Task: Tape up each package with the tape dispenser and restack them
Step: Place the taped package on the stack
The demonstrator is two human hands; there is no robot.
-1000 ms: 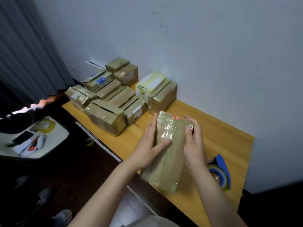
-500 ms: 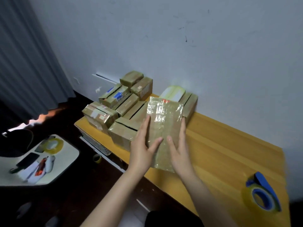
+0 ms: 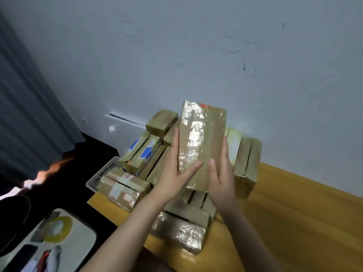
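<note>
I hold a long brown package [image 3: 203,134], glossy with clear tape, above the pile of packages [image 3: 180,228] at the table's far left end. My left hand [image 3: 172,173] grips its left side, thumb across the front. My right hand [image 3: 222,169] grips its right side. Below it lie several taped brown boxes: one with blue tape [image 3: 145,152], one with white labels [image 3: 121,189], a tall one on the right [image 3: 247,163], a small one at the back [image 3: 161,120]. The tape dispenser is out of view.
The wooden table [image 3: 294,222] runs along a white wall [image 3: 216,55]. A white perforated basket [image 3: 102,173] sits left of the pile. A low white stand [image 3: 59,242] at the lower left bears a yellow tape roll [image 3: 57,228] and small items. A dark curtain [image 3: 25,114] hangs left.
Both hands have carried the taped package from the table's near edge up and left, over the pile. The view followed, and the blue tape dispenser has left the frame.
</note>
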